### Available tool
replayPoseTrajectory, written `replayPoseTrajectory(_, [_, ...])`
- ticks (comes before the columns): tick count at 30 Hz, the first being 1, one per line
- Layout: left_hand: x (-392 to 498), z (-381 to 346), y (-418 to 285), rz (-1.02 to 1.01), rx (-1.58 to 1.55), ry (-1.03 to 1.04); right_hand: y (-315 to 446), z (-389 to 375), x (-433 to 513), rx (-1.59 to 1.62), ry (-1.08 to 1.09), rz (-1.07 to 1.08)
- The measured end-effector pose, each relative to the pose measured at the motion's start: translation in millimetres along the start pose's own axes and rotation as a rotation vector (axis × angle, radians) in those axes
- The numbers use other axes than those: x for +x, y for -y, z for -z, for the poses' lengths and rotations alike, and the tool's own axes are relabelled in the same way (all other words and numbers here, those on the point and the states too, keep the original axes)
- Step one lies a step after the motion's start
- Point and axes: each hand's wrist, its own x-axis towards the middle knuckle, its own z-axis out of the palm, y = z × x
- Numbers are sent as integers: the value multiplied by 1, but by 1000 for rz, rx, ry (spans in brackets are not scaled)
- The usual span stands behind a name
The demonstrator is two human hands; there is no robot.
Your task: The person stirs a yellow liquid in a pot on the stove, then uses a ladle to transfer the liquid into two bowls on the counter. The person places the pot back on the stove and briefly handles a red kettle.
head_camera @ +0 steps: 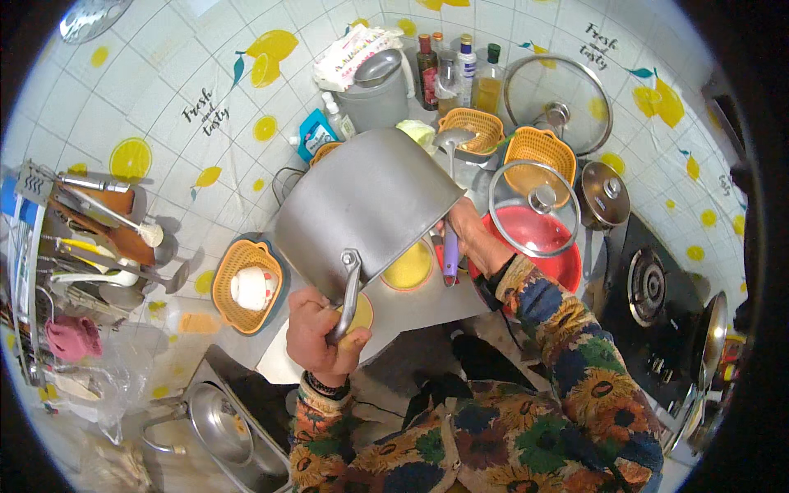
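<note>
A large grey metal pot is held tilted above the counter, its side and one riveted handle towards me. My left hand grips that handle. My right hand is at the pot's right rim, its fingers mostly hidden behind it, so its exact hold is unclear. Beside the right hand lies a ladle with a purple handle. Below the pot are a round container with yellow contents and a second yellow round thing, partly covered by the left hand. What the pot contains is hidden.
Right of my right hand stands a red basin under a glass lid. A yellow basket holds a white bowl. Several bottles line the back. A gas stove is right, a steel sink lower left.
</note>
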Motion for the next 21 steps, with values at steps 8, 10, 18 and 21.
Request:
replayPoseTrajectory(8, [-30,5,-4,-50,18,191,-5,13,-25,324,97,302])
replayPoseTrajectory(10, [-35,8,-7,-41,15,220,-5,15,-33,311,93,283])
replayPoseTrajectory(18, [-59,5,-37,264,-11,92,-16,25,-34,309,49,369])
replayPoseTrajectory(21, [-61,3,-47,492,-78,22,-22,27,-34,263,-54,327])
